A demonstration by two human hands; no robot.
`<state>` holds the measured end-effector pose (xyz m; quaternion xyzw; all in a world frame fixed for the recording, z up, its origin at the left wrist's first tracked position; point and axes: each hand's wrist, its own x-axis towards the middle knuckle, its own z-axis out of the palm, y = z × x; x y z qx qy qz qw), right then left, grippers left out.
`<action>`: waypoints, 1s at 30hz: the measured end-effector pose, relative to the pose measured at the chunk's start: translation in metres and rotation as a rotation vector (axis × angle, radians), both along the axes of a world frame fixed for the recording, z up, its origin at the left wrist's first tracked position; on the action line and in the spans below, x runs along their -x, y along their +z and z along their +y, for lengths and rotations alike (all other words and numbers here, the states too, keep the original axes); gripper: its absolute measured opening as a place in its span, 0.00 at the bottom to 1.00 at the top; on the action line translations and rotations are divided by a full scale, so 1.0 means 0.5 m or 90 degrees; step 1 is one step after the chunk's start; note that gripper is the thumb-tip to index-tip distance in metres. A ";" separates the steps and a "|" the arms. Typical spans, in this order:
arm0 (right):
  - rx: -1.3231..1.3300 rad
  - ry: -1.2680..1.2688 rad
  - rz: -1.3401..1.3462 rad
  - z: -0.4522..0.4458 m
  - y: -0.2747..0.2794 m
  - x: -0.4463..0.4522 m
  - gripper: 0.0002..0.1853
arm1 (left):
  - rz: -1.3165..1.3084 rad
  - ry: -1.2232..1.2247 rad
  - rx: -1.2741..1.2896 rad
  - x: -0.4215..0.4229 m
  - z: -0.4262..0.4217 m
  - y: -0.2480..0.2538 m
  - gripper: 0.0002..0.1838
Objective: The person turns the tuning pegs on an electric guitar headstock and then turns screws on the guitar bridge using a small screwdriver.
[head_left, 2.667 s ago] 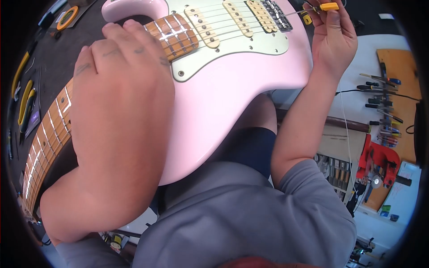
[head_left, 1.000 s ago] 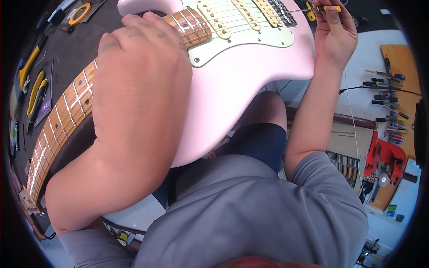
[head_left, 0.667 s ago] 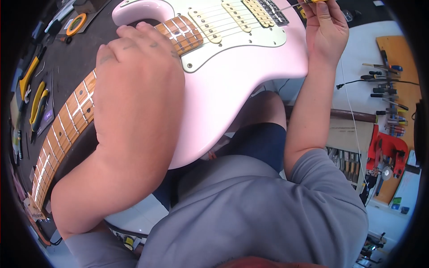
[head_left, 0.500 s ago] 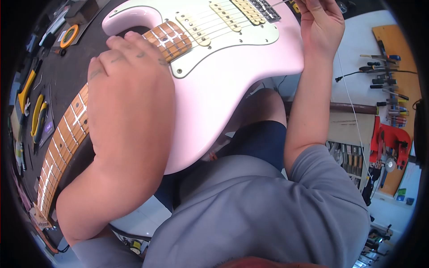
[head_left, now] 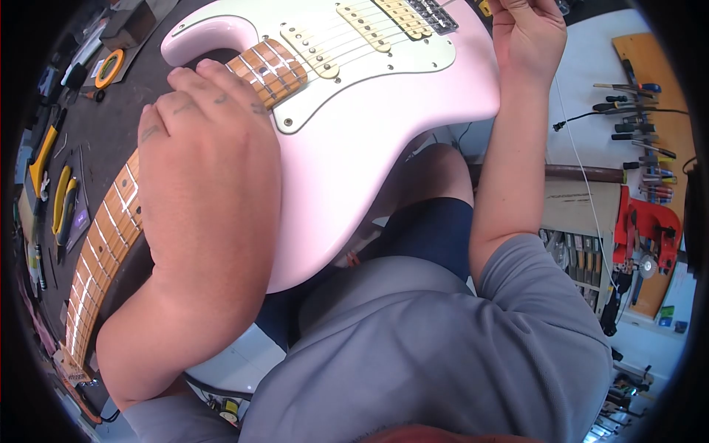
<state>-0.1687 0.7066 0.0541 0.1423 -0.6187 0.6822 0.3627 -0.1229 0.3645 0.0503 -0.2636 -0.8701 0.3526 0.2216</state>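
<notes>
A pale pink electric guitar [head_left: 354,170] with a mint-white pickguard [head_left: 413,63] lies face up across my lap and the bench edge. Its maple neck [head_left: 111,214] runs to the lower left. My left hand [head_left: 210,140] is closed over the neck near the body, back of the hand up, with strings and frets under the fingers. Beyond the bridge [head_left: 436,16], my right hand [head_left: 528,33] is raised beside the body with its fingers pressed together. The fingertips are cut off by the top edge, so I cannot make out what they hold.
On the dark bench [head_left: 140,70] lie an orange tape roll [head_left: 110,68], yellow-handled pliers [head_left: 65,203] and other tools. To the right, screwdrivers [head_left: 642,136] line a wooden board beside a red tool [head_left: 650,229]. A thin pale line [head_left: 583,170] hangs behind my right arm.
The guitar has shifted slightly left in view, and my left hand with it, still on the neck. My right hand stays by the bridge end, slightly higher at the frame edge.
</notes>
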 end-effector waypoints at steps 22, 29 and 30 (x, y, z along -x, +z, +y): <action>-0.033 0.012 0.010 -0.011 0.001 0.014 0.12 | -0.001 -0.003 0.016 0.000 0.001 0.003 0.22; -0.014 0.011 -0.043 -0.018 0.004 -0.003 0.12 | -0.001 -0.009 0.009 0.002 0.000 0.001 0.22; -0.026 0.002 -0.036 -0.006 0.003 0.001 0.13 | -0.001 -0.007 0.013 0.002 0.000 0.001 0.22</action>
